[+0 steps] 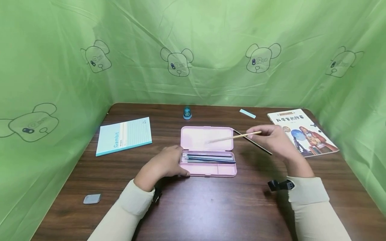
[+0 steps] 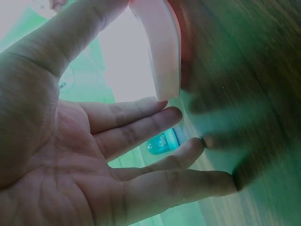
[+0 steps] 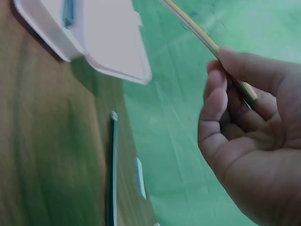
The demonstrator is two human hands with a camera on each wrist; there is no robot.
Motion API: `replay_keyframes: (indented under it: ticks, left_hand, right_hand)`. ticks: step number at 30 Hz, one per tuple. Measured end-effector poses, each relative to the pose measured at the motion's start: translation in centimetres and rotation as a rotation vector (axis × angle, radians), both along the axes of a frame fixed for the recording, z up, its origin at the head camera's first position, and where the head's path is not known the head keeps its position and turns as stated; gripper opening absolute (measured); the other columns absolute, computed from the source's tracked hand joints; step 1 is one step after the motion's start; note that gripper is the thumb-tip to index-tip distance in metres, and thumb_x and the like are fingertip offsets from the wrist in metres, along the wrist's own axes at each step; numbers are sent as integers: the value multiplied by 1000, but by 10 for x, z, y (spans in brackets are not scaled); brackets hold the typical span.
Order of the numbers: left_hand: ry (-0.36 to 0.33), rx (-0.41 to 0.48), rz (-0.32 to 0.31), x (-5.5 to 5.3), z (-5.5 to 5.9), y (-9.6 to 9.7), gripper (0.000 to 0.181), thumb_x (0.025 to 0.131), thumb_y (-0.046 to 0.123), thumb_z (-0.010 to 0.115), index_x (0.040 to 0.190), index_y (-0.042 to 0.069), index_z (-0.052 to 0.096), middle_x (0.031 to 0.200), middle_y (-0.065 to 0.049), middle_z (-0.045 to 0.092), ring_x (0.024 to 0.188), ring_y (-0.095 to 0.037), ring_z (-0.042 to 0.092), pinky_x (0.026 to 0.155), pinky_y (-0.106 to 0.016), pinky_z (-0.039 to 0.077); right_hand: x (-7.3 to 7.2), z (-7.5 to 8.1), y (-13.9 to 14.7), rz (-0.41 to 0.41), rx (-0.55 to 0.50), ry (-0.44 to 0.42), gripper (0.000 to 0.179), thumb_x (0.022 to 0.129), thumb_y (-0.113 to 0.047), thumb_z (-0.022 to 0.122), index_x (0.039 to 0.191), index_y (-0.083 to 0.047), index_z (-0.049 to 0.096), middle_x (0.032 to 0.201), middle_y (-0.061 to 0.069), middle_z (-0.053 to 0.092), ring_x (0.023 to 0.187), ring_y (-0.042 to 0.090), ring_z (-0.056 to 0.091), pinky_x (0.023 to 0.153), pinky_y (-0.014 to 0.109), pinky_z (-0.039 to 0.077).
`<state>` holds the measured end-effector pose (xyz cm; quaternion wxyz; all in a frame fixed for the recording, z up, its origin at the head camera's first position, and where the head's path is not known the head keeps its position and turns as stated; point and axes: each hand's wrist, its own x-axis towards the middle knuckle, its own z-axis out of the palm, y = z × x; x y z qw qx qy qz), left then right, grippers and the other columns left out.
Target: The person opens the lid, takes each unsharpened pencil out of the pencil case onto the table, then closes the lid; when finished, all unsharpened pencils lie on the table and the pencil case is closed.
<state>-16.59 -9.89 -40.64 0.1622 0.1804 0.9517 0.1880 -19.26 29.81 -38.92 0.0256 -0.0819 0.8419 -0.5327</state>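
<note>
An opened pink pencil case (image 1: 226, 170) lies mid-table, lid folded back, with several dark-striped pencils (image 1: 208, 158) in its upper compartment. My left hand (image 1: 169, 162) holds the case's left end between thumb and index finger; in the left wrist view, the other fingers are spread. Over the right part of the lid, my right hand (image 1: 272, 139) pinches a yellowish striped pencil (image 3: 193, 26) between thumb and fingers, its far end pointing left above the lid. A dark pencil (image 1: 256, 144) rests on the table beneath that hand, right of the case.
A blue notebook (image 1: 135, 135) lies on the left and a grey eraser (image 1: 91, 199) at the near left. Behind the case stands a teal pencil sharpener (image 1: 187, 113). A pale blue strip (image 1: 247, 113) and an illustrated book (image 1: 301, 132) lie right. Green cloth (image 1: 211, 83) surrounds the table.
</note>
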Motion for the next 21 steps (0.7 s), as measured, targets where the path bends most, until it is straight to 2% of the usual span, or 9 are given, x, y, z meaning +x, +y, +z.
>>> replay_keyframes:
  ticks: [2, 6, 9, 12, 17, 19, 21]
  left_hand:
    - [1, -2, 0, 0, 0, 0, 61, 79, 42, 102, 113, 4, 69, 103, -3, 66, 97, -24, 60, 99, -46, 55]
    - [3, 5, 3, 0, 0, 1, 64, 79, 41, 102, 118, 3, 70, 107, -4, 68, 99, -24, 62, 100, -46, 56]
    - [1, 15, 9, 1, 1, 1, 68, 79, 40, 103, 123, 1, 70, 110, -6, 70, 100, -24, 62, 100, -46, 57]
    - [-3, 23, 14, 1, 0, 1, 70, 79, 40, 103, 126, 0, 69, 112, -7, 70, 100, -24, 62, 101, -46, 56]
    - [2, 22, 8, 1, -2, 0, 74, 79, 40, 103, 130, -1, 69, 116, -8, 72, 105, -25, 64, 105, -48, 56]
    - [6, 20, 3, 1, -2, 0, 74, 79, 40, 103, 130, -1, 69, 117, -8, 72, 106, -26, 64, 106, -48, 56]
    - [8, 19, 0, 1, -2, 0, 74, 79, 41, 102, 130, -1, 69, 116, -8, 72, 106, -26, 64, 106, -48, 55]
  right_hand:
    - [-1, 2, 12, -91, -93, -11, 24, 101, -14, 84, 122, -3, 83, 95, -16, 82, 86, 2, 66, 73, 22, 55]
    - [-6, -3, 36, -256, -313, -66, 13, 98, -13, 87, 111, -15, 88, 86, -16, 78, 75, 1, 62, 63, 17, 50]
    - [-11, -13, 51, -339, -372, -104, 12, 98, -11, 87, 105, -20, 89, 76, -15, 74, 61, 1, 54, 52, 18, 43]
    - [-14, -23, 60, -369, -345, -131, 13, 98, -9, 86, 105, -20, 88, 74, -16, 72, 58, 0, 52, 50, 19, 42]
    - [-18, -37, 68, -369, -178, -136, 13, 101, -15, 84, 107, -27, 87, 75, -19, 68, 65, 0, 54, 54, 20, 44]
    - [-19, -41, 69, -365, -115, -137, 11, 102, -18, 83, 110, -24, 86, 77, -20, 66, 69, 0, 56, 58, 20, 46]
    - [-19, -45, 70, -353, -65, -143, 16, 103, -20, 82, 118, -16, 84, 87, -22, 66, 77, 0, 58, 66, 20, 51]
